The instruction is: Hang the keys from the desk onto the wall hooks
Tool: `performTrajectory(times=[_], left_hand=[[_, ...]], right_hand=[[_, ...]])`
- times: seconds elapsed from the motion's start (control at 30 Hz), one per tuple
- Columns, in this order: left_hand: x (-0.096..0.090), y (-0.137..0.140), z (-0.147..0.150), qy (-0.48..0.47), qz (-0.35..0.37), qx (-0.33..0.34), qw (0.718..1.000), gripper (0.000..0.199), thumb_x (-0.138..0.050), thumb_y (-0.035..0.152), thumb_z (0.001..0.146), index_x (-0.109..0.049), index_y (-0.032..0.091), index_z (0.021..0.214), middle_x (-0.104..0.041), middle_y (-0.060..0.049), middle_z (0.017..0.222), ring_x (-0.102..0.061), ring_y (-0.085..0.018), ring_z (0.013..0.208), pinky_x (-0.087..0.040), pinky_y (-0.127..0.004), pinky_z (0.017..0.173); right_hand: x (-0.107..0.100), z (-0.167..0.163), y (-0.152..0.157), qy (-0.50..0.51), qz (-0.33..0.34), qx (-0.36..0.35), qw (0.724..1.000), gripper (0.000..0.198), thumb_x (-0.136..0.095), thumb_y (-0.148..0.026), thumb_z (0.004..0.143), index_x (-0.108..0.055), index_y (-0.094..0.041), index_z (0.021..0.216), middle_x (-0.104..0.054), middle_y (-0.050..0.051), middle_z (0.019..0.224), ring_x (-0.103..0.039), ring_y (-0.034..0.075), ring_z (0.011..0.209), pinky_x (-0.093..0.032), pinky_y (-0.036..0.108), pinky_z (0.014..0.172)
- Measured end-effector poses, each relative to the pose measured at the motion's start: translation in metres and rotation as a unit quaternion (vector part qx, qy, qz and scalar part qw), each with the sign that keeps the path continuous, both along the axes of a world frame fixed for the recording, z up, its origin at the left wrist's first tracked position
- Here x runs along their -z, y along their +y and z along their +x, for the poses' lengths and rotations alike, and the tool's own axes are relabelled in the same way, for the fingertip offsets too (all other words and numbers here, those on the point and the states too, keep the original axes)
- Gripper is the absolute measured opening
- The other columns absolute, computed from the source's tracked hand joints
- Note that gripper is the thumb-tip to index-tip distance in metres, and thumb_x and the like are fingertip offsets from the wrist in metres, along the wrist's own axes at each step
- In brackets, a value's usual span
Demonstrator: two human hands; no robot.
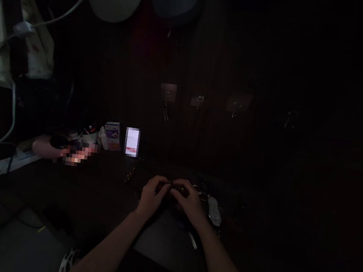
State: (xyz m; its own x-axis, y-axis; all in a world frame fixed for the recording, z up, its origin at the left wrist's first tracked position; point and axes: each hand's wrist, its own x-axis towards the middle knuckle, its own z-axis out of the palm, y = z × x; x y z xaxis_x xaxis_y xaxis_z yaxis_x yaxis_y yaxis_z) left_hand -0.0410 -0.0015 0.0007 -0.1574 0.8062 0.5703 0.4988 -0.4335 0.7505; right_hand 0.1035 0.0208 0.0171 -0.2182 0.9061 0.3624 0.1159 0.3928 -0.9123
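Observation:
In dim light, my left hand (150,196) and my right hand (191,202) meet over a dark surface. Fingers and thumbs of both are bent in a pinch, with the tips almost touching each other. Something small and dark seems to lie between them, too dark to name. Just right of my right hand lies a pale oblong object (214,211) with dark cords or loops around it. A thin light strip (193,240) shows beside my right wrist. A string of brownish beads (129,176) lies to the left of my left hand.
A lit screen (131,142) stands at the back, beside a small printed box (113,136). Further left are a rounded pink object (46,145) and a white power strip (17,162). Keys (164,113) hang from a wall hook. A pale bag (29,49) and cable hang upper left.

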Motion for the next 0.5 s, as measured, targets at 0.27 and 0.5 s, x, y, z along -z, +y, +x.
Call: performTrajectory(times=[0.27, 0.5], left_hand=[[-0.0030, -0.0010, 0.0014, -0.004, 0.008, 0.011, 1.000, 0.010, -0.054, 0.027, 0.080, -0.061, 0.020, 0.084, -0.063, 0.000, 0.080, -0.059, -0.013, 0.077, -0.046, -0.024, 0.072], [-0.0026, -0.0020, 0.0041, -0.001, -0.014, 0.019, 1.000, 0.013, -0.054, 0.030, 0.080, -0.062, 0.020, 0.086, -0.065, -0.001, 0.082, -0.060, -0.014, 0.079, -0.046, -0.026, 0.074]], right_hand=[[0.0051, -0.0026, 0.0008, -0.022, 0.021, 0.000, 1.000, 0.019, -0.060, -0.034, 0.073, -0.062, -0.022, 0.087, -0.067, 0.001, 0.088, -0.061, 0.018, 0.086, -0.045, 0.030, 0.079], [0.0090, 0.0008, 0.0065, -0.045, 0.102, 0.071, 0.991, 0.008, -0.058, -0.030, 0.075, -0.063, -0.023, 0.076, -0.065, 0.004, 0.088, -0.058, 0.021, 0.088, -0.043, 0.034, 0.080]])
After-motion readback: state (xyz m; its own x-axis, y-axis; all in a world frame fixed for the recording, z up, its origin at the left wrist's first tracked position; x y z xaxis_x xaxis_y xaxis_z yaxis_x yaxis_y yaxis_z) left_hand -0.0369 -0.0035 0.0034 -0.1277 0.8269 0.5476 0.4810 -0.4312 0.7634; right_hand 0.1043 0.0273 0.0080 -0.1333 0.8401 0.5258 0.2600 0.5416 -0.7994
